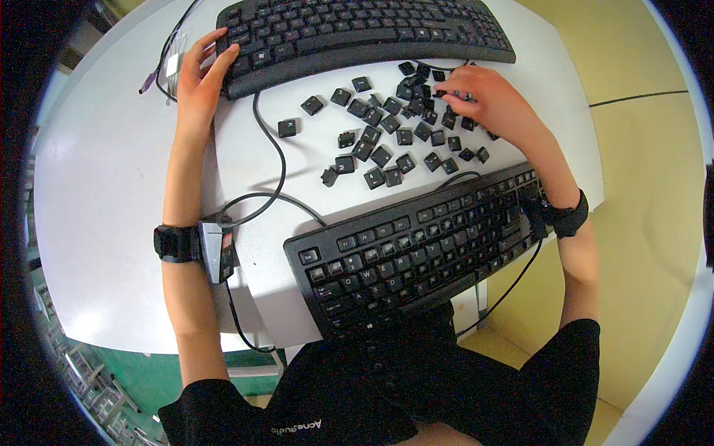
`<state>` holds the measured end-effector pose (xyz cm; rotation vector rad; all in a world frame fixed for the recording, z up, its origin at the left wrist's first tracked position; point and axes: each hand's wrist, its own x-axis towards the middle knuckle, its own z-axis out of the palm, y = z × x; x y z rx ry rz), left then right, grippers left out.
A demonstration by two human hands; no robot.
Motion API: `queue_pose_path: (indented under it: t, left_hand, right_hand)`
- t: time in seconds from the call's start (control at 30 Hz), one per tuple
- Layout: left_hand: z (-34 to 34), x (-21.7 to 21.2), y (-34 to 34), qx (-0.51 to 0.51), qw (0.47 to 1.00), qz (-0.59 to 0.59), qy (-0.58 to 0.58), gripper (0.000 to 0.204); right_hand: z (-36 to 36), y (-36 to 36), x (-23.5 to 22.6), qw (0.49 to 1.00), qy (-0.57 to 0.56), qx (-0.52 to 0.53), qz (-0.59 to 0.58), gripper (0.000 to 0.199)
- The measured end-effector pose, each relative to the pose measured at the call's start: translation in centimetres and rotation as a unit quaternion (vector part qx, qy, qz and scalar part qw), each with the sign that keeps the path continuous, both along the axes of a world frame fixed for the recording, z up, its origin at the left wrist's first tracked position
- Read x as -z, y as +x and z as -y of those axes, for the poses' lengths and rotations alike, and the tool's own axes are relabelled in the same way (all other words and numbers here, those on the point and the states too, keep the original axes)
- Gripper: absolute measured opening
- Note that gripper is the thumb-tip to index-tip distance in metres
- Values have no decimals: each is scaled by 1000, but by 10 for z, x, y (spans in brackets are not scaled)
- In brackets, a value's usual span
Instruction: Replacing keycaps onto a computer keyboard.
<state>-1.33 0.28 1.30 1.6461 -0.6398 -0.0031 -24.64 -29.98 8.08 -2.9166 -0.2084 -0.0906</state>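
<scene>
At the far side of the table lies a black keyboard (320,46), its keys in place where I can see them. My left hand (199,85) is closed round its left end, thumb on the near corner and fingers along the side. Over the right part of a scattered heap of loose black keycaps (370,134), my right hand (482,95) pinches a slim dark tool (462,96); its kind is partly hidden by the fingers. A second black keyboard (416,256) lies tilted at the near edge of the table, below my right forearm.
The white table (119,193) carries everything. A black cable (281,160) loops between the keyboards. By my left hand lie another cable with a purple plug (149,80) and a small clear-and-white item (174,65). Black bands circle both wrists; a grey box (216,251) sits beside the left one.
</scene>
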Motion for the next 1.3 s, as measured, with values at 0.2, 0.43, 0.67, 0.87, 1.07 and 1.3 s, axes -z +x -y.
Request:
queue_pose_path:
  t: [0.2, 0.43, 0.67, 0.87, 1.07, 1.3]
  left_hand:
    - [-2, 2, 2, -11, 1000, -22, 12, 40]
    - [-2, 5, 5, 1, 1000, -15, 6, 41]
    - [-2, 2, 4, -1, 1000, -22, 7, 41]
    - [-3, 4, 4, -4, 1000, 4, 13, 41]
    - [-2, 3, 3, 1, 1000, -6, 7, 39]
    - [-2, 3, 6, -14, 999, 12, 26, 39]
  right_hand:
    - [-5, 7, -11, 993, 87, 62, -57, 16]
    - [-25, 7, -20, 998, 52, -22, -21, 14]
    - [-35, 5, -11, 998, -7, -62, 16, 21]
    - [-36, 3, -10, 999, -35, -40, 8, 16]
    - [-28, 4, -10, 998, 26, -56, 11, 14]
    - [-21, 10, -6, 998, 50, -38, 9, 11]
